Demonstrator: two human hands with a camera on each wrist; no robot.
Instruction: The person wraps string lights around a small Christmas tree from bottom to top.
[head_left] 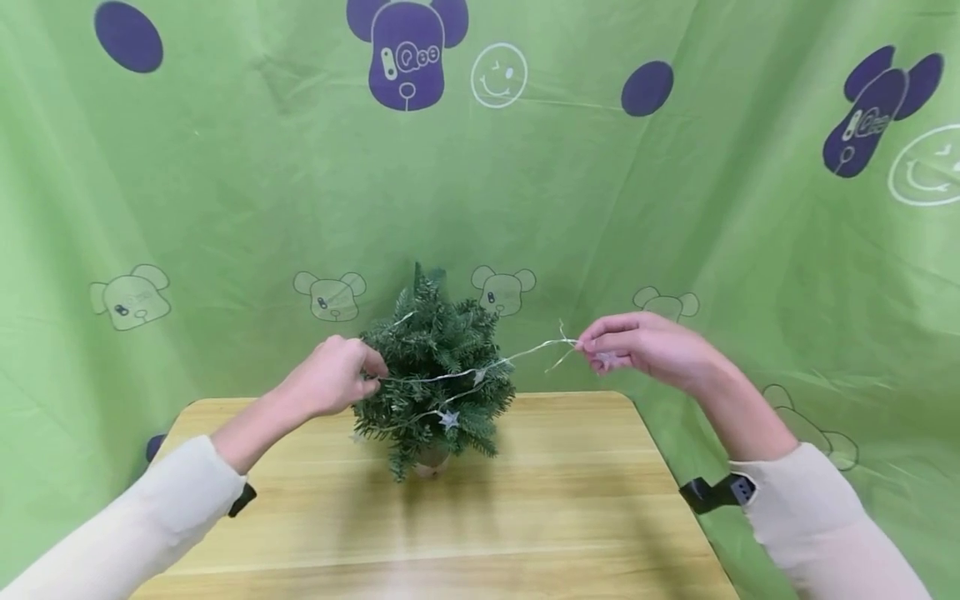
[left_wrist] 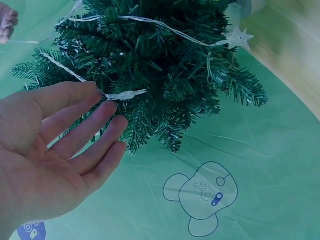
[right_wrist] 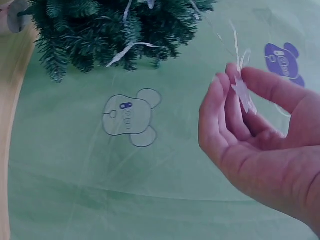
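Note:
A small artificial Christmas tree (head_left: 435,342) stands upright on the table, a string of star lights (head_left: 532,351) draped round it. My right hand (head_left: 648,350), out to the right of the tree, pinches the wire between thumb and fingertips; a star light (right_wrist: 242,95) hangs inside its fingers. From there the wire runs slack-free to the tree's left side. Here my left hand (head_left: 339,375) has its fingers loosely extended, and in the left wrist view its fingertips are at a star light (left_wrist: 127,95) by the branches. Another star (head_left: 448,419) sits on the front branches.
The tree's base (head_left: 431,462) rests near the back of the wooden table (head_left: 525,533). Behind and beside the table hangs a green curtain (head_left: 480,192) printed with bear heads and smiley faces. Dark straps (head_left: 712,493) show at the sleeves.

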